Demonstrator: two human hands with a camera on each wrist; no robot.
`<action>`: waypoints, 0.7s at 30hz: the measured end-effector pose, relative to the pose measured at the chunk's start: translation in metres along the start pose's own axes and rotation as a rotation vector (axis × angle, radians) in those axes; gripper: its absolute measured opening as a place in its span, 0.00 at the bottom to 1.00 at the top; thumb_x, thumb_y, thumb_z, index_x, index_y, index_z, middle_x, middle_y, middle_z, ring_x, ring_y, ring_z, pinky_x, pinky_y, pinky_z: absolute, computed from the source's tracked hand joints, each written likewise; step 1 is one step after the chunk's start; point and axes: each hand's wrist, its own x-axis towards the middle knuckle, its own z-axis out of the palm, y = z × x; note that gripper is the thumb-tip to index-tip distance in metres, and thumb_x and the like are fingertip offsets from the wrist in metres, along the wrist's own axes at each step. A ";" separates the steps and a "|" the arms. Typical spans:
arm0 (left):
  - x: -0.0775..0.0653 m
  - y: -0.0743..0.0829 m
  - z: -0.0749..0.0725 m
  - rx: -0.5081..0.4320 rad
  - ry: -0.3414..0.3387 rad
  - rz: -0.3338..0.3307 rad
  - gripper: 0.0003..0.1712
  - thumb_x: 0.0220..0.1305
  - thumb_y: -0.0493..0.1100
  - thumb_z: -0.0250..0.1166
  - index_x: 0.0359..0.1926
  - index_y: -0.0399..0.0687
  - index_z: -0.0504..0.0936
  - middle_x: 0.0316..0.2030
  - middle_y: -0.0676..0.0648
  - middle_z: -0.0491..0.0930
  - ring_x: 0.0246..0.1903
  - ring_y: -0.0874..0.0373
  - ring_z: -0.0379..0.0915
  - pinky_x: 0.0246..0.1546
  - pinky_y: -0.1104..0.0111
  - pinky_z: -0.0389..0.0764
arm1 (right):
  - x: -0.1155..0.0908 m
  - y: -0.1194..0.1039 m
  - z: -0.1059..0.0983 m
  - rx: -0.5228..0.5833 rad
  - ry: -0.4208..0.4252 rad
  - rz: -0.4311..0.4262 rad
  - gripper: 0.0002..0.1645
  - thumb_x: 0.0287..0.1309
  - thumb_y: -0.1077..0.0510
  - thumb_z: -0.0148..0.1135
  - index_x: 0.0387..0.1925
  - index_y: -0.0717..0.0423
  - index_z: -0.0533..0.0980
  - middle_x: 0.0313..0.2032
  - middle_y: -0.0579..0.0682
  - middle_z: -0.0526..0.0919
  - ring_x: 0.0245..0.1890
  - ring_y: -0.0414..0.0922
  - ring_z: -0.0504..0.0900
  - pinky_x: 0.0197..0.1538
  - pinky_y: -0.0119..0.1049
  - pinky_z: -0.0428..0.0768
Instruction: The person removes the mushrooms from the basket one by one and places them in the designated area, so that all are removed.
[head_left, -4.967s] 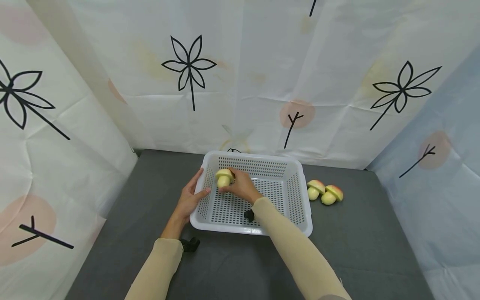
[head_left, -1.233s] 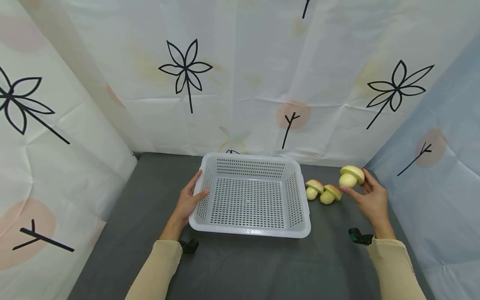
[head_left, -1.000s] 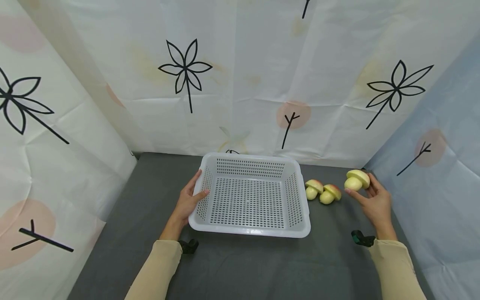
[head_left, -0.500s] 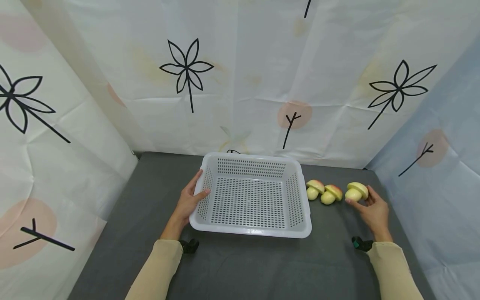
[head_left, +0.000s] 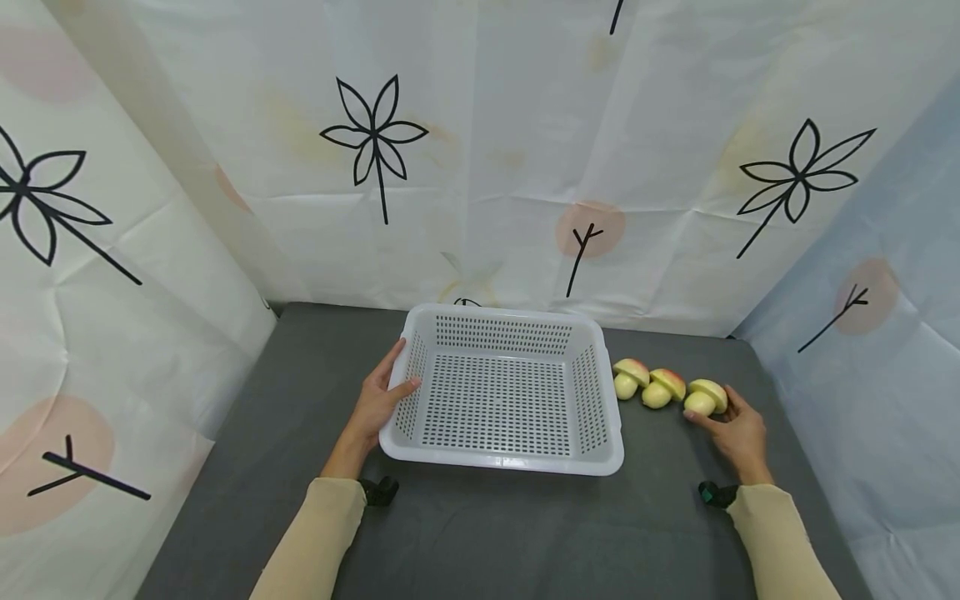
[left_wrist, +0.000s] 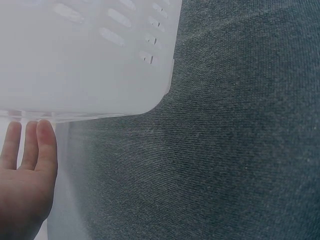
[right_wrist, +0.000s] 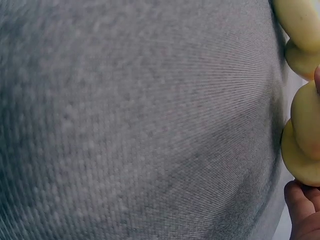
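At the left end of a white perforated plastic basket point(head_left: 501, 461), my left hand point(head_left: 372, 408) grips the rim, thumb over the inside and fingers outside. Its fingertips meet the basket wall point(left_wrist: 85, 80) in the left wrist view. My right hand point(head_left: 742, 435) pinches a toy mushroom point(head_left: 701, 404) between thumb and fingers, low at the table, with its stem toward me. Just left of it lie two more mushrooms, one in the middle point(head_left: 656, 395) and one point(head_left: 625, 385) close to the basket. The right wrist view shows the held mushroom point(right_wrist: 304, 122) partly, at the frame's edge.
Dark grey cloth covers the table point(head_left: 480, 533). Pale curtains point(head_left: 525, 167) printed with flowers and twigs enclose the back and both sides. A black strap device point(head_left: 381, 492) sits at the left wrist and another point(head_left: 717, 495) at the right.
My right hand has carried the mushroom out of the basket to the far right, then lowered it to the table and slightly left, beside the other two. My left hand has kept its grip on the basket.
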 end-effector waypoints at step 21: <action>0.001 -0.003 -0.001 0.008 0.003 0.010 0.46 0.71 0.34 0.63 0.80 0.70 0.53 0.76 0.45 0.58 0.67 0.34 0.66 0.58 0.37 0.71 | 0.001 0.000 0.009 -0.057 -0.018 -0.033 0.62 0.56 0.61 0.75 0.78 0.70 0.43 0.72 0.75 0.56 0.71 0.68 0.60 0.67 0.58 0.65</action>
